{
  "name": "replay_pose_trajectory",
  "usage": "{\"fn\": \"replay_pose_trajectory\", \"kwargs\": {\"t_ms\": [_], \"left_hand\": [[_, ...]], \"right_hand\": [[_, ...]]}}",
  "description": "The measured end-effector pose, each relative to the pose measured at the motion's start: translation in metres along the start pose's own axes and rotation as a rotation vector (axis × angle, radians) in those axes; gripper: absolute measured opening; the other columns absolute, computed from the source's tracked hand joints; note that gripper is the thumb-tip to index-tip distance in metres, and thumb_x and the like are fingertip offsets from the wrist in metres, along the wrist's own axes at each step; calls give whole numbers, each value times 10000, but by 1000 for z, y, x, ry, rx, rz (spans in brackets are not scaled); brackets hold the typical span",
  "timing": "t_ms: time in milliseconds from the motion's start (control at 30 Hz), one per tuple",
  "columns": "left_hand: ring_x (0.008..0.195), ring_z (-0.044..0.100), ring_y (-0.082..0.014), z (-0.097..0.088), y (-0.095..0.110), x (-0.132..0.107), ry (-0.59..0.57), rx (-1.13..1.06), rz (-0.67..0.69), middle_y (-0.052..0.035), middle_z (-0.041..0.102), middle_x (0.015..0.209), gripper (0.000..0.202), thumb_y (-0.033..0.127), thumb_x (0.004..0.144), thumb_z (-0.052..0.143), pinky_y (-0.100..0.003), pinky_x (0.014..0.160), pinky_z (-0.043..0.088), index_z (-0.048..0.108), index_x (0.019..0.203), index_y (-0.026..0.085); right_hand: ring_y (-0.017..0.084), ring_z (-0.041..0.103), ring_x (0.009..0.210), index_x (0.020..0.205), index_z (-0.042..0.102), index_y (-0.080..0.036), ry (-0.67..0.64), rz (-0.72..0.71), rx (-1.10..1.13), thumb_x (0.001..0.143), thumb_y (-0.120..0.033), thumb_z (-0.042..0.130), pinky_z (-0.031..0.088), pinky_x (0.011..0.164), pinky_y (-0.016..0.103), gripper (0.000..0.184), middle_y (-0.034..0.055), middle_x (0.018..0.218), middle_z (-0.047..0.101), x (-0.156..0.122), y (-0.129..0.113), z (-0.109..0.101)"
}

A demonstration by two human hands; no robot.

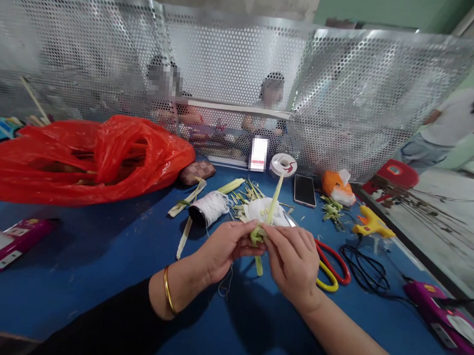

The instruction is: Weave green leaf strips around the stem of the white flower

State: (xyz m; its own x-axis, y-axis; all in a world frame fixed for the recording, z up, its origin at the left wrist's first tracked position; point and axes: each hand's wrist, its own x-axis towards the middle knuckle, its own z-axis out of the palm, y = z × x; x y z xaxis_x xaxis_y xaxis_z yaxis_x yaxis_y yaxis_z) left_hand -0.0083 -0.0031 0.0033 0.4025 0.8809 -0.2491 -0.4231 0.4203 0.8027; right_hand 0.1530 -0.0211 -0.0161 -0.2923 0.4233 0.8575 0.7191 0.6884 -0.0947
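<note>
Pinched between both hands is a pale green folded leaf strip (257,234), one end sticking up and another hanging below. My left hand (226,247), with a gold bangle at the wrist, has its thumb and fingers closed on the strip's left side. From the right, my right hand (295,260) closes its fingertips on the same knotted part. Close beyond the hands lie a spool of white thread (210,208) on its side and a crumpled white piece (255,208) among leaf scraps. Partly behind my right hand are scissors with red and yellow handles (332,268).
A large red plastic bag (140,165) fills the back left. At the back stand a roll of ribbon (283,165) and a phone (305,190). A yellow glue gun (374,223), its black cable and a purple power strip (446,316) lie right. Behind a perforated screen (233,53) sit people.
</note>
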Motion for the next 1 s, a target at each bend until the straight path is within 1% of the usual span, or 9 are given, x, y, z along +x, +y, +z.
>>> {"fn": "replay_pose_trajectory", "kwargs": {"t_ms": [100,167,300,467,600,700,833,933,1000], "left_hand": [[692,645,-137,2,0,-2,-11,-7,-1,-76,691,784,207,285,791,685,-260,716,552,719,850,89],[699,638,-138,5,0,-4,-16,3,10,-72,682,772,219,299,762,717,-257,709,546,717,817,88],[690,629,-145,7,1,-7,-5,10,31,-65,671,740,223,311,727,750,-268,680,543,711,748,93],[702,668,-150,4,8,-6,3,-37,30,-82,716,839,178,251,782,682,-265,692,553,731,861,98],[716,684,-149,4,11,-7,-8,-14,15,-86,727,890,207,247,820,640,-254,703,555,735,932,101],[716,681,-151,6,10,-8,-11,1,9,-85,722,866,230,278,799,668,-254,706,552,735,919,94],[701,674,-151,9,9,-10,25,8,9,-81,707,826,250,296,761,707,-243,687,541,727,905,93],[693,670,-154,9,8,-9,45,13,7,-80,700,808,246,305,745,723,-249,687,542,725,872,94],[695,667,-155,8,8,-8,59,15,19,-82,699,797,247,311,738,732,-254,688,544,725,851,92]], "right_hand": [[197,628,791,917,622,-184,43,11,25,847,-87,605,456,782,362,122,54,848,706,3,-1,-1],[199,632,802,881,628,-197,54,-11,14,837,-83,612,456,797,370,123,48,845,709,5,-2,-2],[208,638,838,952,659,-226,31,-15,42,839,-77,607,472,792,376,194,53,891,706,8,-3,-2],[250,624,972,1138,627,-240,59,111,173,863,-141,611,497,824,412,293,86,1030,673,6,7,-1],[206,629,882,1021,657,-240,41,247,308,873,-122,604,515,763,355,197,52,936,656,8,13,-4],[182,630,798,995,673,-237,6,178,312,877,-112,592,507,690,324,190,39,873,650,8,13,-6],[183,624,759,1026,690,-214,3,8,87,861,-96,595,481,691,342,224,53,843,650,6,11,-5],[186,626,749,1049,693,-200,-6,-19,-27,861,-88,586,476,701,344,243,63,832,658,6,9,-3],[185,632,749,1076,680,-187,-5,-50,-4,865,-94,589,486,697,331,247,67,827,670,8,9,-3]]}}
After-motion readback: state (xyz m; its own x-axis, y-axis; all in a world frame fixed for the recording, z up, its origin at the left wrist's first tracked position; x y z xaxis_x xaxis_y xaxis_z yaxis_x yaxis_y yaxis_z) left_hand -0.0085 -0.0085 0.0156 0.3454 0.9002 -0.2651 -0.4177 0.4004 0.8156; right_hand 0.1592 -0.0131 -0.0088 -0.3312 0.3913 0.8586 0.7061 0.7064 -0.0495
